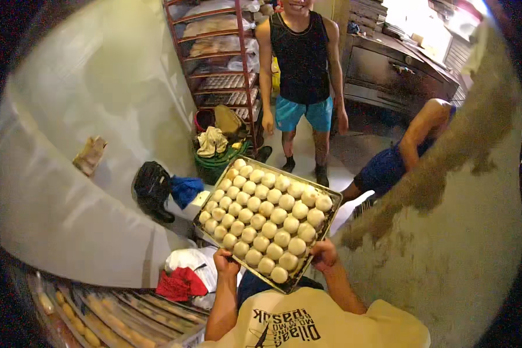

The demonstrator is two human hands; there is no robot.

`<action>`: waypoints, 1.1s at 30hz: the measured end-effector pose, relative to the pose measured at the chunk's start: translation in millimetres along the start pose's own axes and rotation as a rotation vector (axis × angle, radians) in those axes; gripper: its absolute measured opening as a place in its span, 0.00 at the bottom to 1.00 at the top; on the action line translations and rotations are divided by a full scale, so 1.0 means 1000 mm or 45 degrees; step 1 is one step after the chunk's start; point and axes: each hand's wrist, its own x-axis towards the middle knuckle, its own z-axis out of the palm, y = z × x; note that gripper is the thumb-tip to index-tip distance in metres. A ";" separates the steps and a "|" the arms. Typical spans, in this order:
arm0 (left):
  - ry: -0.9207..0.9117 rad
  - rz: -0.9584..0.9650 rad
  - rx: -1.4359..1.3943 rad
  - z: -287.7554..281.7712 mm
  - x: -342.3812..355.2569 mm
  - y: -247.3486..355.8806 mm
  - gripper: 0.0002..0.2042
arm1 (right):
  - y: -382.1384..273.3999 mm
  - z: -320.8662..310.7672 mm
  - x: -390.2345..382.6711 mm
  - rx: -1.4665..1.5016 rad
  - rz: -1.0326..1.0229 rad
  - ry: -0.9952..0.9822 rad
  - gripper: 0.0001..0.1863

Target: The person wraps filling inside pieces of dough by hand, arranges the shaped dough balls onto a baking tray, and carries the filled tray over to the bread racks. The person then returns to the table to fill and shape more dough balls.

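Note:
A rectangular metal baking tray (334,216) is held out in front of my body, tilted with its right side nearer the wall. Rows of round pale buns (266,209) fill it, some lightly browned on top. My left hand (227,264) grips the near left edge, its fingers partly hidden under the tray. At the near right corner, my right hand (325,256) is closed round the rim.
A person (301,64) in a black tank top stands ahead, beside a red rack (242,52) of trays. Another person (414,145) sits at right behind the stained wall (446,243). A green basket (214,168), black bag (151,188) and shelved bread (116,316) lie leftward.

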 end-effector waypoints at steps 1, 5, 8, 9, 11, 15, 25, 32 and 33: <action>-0.012 -0.029 0.032 0.010 0.015 0.030 0.37 | 0.003 0.026 0.017 0.010 -0.025 -0.017 0.35; 0.105 -0.029 0.073 -0.003 0.002 -0.029 0.37 | -0.032 -0.003 -0.012 0.001 -0.071 0.077 0.39; 0.088 -0.037 0.130 0.010 0.007 -0.029 0.37 | -0.040 -0.001 -0.004 0.081 -0.125 -0.011 0.41; 0.051 -0.051 0.140 0.016 0.012 -0.030 0.37 | -0.038 -0.023 0.005 0.074 -0.095 -0.010 0.42; 0.086 -0.065 0.163 0.023 0.020 -0.035 0.37 | -0.037 -0.038 0.011 0.183 -0.020 0.047 0.43; 0.120 -0.095 0.186 0.009 0.048 -0.048 0.41 | -0.049 -0.060 0.028 0.194 -0.019 -0.099 0.46; 0.008 -0.209 0.466 0.039 0.192 -0.083 0.44 | -0.051 -0.194 0.087 0.332 0.180 0.188 0.43; 0.028 -0.164 0.597 0.032 0.267 -0.091 0.40 | -0.002 -0.255 0.161 -0.228 -0.107 0.630 0.36; 0.022 -0.207 0.573 0.029 0.285 -0.079 0.39 | 0.010 -0.268 0.177 -0.174 -0.082 0.660 0.36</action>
